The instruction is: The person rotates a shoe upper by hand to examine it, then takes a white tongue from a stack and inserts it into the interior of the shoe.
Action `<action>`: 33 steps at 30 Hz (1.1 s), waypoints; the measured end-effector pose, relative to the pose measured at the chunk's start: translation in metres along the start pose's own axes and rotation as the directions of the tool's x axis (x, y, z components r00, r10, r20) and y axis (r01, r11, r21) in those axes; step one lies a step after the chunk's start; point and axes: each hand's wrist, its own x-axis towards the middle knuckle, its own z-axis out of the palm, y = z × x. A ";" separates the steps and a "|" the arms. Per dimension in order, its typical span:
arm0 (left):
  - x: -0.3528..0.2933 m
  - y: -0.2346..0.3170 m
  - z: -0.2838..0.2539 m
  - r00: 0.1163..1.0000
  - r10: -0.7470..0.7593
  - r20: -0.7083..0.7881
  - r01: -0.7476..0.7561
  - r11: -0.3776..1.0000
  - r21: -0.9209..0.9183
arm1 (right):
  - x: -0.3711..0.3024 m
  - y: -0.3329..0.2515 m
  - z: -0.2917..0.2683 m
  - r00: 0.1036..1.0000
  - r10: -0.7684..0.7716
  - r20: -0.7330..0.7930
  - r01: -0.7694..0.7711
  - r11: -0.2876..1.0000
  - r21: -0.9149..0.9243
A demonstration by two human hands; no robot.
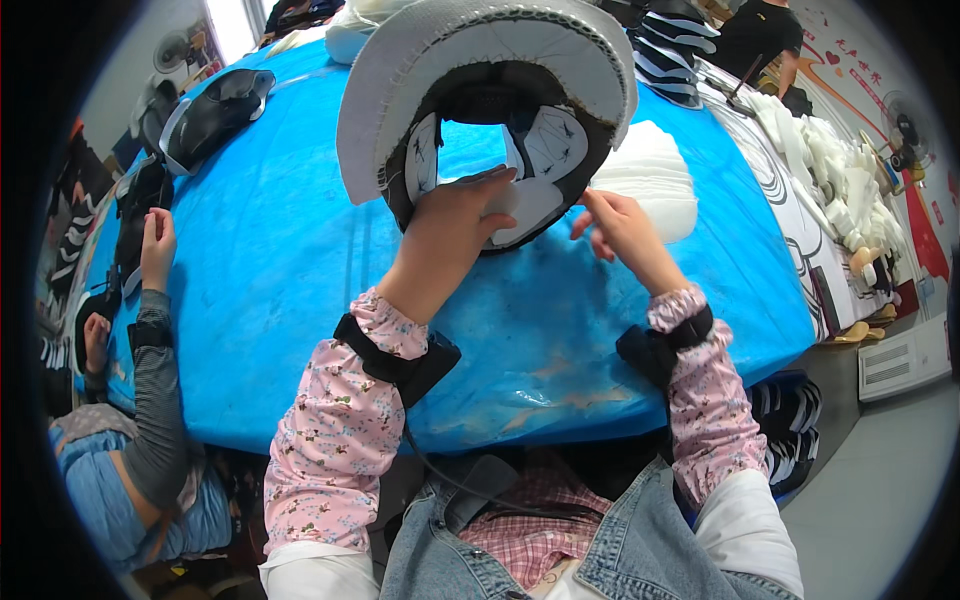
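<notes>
In front of me a black shoe upper (598, 145) stands raised over the blue table, its inside facing me. A wide white lining (360, 140) flares around its top, and white pads with dark stitches show inside the opening. My left hand (440, 235) is closed on the lower left rim. Its thumb and fingers hold a white pad (530, 208) at the bottom of the opening. My right hand (632, 235) is beside the lower right rim, fingers loosely bent and apart. One of its fingertips meets the rim's edge.
A stack of white pads (650, 185) lies behind my right hand. Black uppers (215, 115) lie at the left, near a co-worker's hand (157, 245). Striped black-and-white uppers (672, 50) are piled at the back. White pieces (840, 180) heap on the right-hand table.
</notes>
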 end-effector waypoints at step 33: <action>-0.045 -0.045 -0.041 0.920 -0.377 0.106 0.381 0.925 -0.014 | 0.026 -0.025 0.074 0.629 -0.739 0.242 0.461 0.104 -0.881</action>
